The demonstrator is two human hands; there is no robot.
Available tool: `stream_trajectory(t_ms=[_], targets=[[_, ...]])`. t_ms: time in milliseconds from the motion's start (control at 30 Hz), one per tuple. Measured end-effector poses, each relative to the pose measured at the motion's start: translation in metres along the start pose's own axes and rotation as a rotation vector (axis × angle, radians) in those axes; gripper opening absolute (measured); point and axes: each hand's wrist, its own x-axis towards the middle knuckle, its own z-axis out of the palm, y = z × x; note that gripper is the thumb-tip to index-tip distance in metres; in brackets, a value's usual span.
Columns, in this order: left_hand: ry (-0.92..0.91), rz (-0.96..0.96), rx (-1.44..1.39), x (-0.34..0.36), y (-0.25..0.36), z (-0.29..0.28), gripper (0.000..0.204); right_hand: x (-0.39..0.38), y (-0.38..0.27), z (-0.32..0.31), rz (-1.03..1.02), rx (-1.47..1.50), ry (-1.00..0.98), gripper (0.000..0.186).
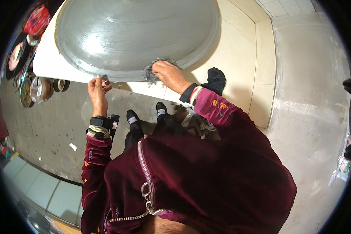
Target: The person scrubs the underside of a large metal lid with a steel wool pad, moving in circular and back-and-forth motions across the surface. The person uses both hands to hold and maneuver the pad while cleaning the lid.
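Note:
A large round grey metal wok [136,39], its surface wet and shiny, lies on a cream tiled counter [238,43]. My right hand [169,76] presses a dark steel wool scrubber [150,74] against the near rim. Further left, my left hand [98,91] grips the wok's edge, thumb and fingers closed on it at the counter's front. Whether the wok lies hollow side up or down, I cannot tell.
A crumpled black cloth [214,80] sits on the counter right of my right wrist. Bowls and pans [26,93] stand at the left, below a red plastic bag [38,19]. Under the counter's front edge is a heap of rags [199,124], near my feet.

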Motion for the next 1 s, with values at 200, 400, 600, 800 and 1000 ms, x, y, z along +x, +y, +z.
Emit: stream_trajectory(t_ms=[200,400,600,800,1000], targets=[[0.046,0.053,0.112,0.011,0.007,0.018,0.027,-0.034,0.089,-0.077,0.236,-0.146,0.205,0.017],[0.094,0.033,0.152,0.007,0.006,0.009,0.026,-0.013,0.185,-0.102,0.366,-0.315,0.352,0.016],[0.136,-0.009,0.175,0.007,0.003,-0.003,0.028,0.021,0.256,-0.132,0.334,-0.381,0.413,0.020],[0.137,0.003,0.134,0.008,0.000,-0.009,0.039,0.067,0.331,-0.159,0.360,-0.475,0.348,0.017],[0.148,-0.022,0.168,0.009,0.001,-0.015,0.037,0.132,0.381,-0.176,0.395,-0.606,0.344,0.018]])
